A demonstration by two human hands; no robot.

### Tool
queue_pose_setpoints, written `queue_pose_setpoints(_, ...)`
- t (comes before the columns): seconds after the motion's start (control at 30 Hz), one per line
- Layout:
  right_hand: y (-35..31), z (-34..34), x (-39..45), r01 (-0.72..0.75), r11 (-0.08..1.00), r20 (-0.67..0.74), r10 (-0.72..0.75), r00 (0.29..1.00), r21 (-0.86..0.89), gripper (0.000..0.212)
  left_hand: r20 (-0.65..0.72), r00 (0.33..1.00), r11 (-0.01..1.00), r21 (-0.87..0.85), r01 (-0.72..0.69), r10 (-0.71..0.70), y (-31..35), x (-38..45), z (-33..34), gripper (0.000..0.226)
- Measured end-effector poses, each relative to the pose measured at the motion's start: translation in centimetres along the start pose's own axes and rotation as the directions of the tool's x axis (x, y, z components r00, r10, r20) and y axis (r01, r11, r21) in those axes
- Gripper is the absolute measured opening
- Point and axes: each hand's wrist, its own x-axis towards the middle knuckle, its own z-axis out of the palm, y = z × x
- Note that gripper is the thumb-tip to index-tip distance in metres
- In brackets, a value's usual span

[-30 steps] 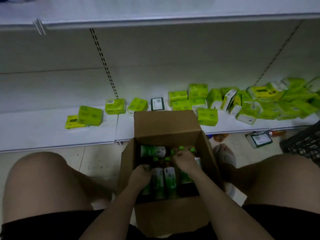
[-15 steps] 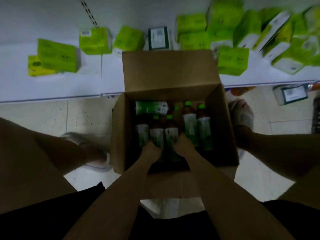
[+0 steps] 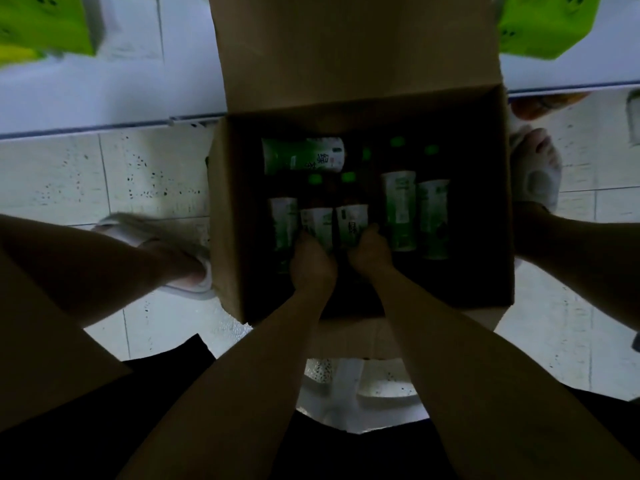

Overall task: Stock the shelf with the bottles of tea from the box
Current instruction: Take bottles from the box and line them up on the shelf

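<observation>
both hands down in the box (image 3: 363, 98), left hand (image 3: 312, 263) curled round the base of one tea bottle (image 3: 316, 225), right hand (image 3: 370, 252) round the next bottle (image 3: 351, 221); grips look closed but finger detail's too dark to confirm. best to lift straight up w/ firm hold low on the body so neighbours don't tip, then onto the white shelf (image 3: 138, 84) just beyond. bottles: dark tea, green caps, white/green labels, most upright, one lying flat (image 3: 303, 159) at back.

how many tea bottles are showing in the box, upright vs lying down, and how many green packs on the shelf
Upright green-capped tea bottles in the brown cardboard box: 5, e.g., two of them gripped by the left hand and right hand
Tea bottle lying on its side: 1
Bright green packs on the white shelf: 2 in view
Total: 8
Dim light may hide more bottles.
</observation>
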Motion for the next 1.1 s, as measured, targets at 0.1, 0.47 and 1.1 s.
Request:
queue_pose_setpoints(0.1,0.6,0.2,-1.5,0.054,0.998,-0.103,-0.056,0.993,-0.019,0.065,0.033,0.999,0.998,0.06,0.029,-0.031,0.6,1.0,-0.6,0.039)
queue_pose_setpoints(0.47,1.5,-1.8,-2.7,0.158,0.926,-0.241,-0.075,0.968,0.344,0.048,0.227,0.968,0.993,-0.02,0.112,-0.105,2.2,2.4,0.2,0.066)
queue_pose_setpoints(1.1,-1.9,-5.4,-13.3,0.369,0.799,-0.384,-0.189,0.904,0.476,0.038,0.008,0.947,0.906,-0.295,-0.304,0.321,4.3,-6.9,-10.6,0.072)
